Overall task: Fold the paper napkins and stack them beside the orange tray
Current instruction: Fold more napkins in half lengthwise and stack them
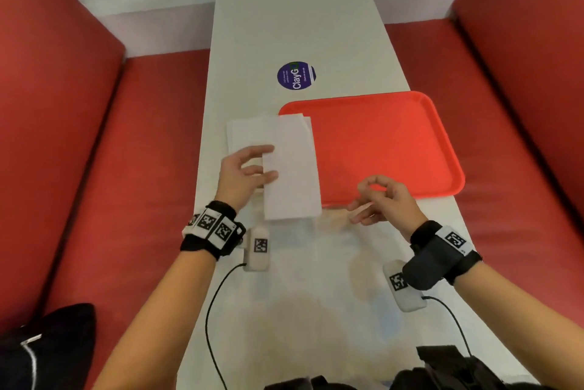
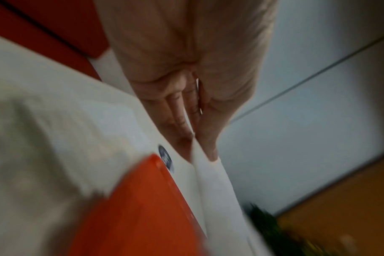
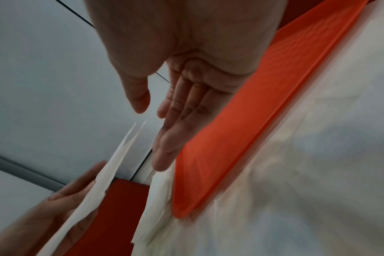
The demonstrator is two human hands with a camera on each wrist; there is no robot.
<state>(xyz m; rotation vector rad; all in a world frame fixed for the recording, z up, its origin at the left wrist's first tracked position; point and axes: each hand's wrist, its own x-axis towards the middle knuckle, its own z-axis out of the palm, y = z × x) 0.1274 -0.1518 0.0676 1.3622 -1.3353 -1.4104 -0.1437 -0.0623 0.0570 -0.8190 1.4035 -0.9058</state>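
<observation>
My left hand (image 1: 267, 163) pinches a folded white napkin (image 1: 290, 168) between thumb and fingers, holding it just above the table. The left wrist view shows the same pinch (image 2: 200, 149) on the napkin's edge (image 2: 215, 190). Under it, a stack of white napkins (image 1: 249, 133) lies on the table against the left rim of the orange tray (image 1: 379, 143). My right hand (image 1: 363, 200) hovers near the tray's front edge with loosely curled fingers and holds nothing. In the right wrist view this hand (image 3: 151, 136) is open, with the held napkin (image 3: 94, 187) and the stack (image 3: 156, 207) beyond it.
The narrow white table (image 1: 284, 26) runs between two red benches (image 1: 142, 168). A round blue sticker (image 1: 296, 75) sits behind the tray. A black bag (image 1: 47, 342) lies on the left bench, close to me. Cables run from both wrist cameras.
</observation>
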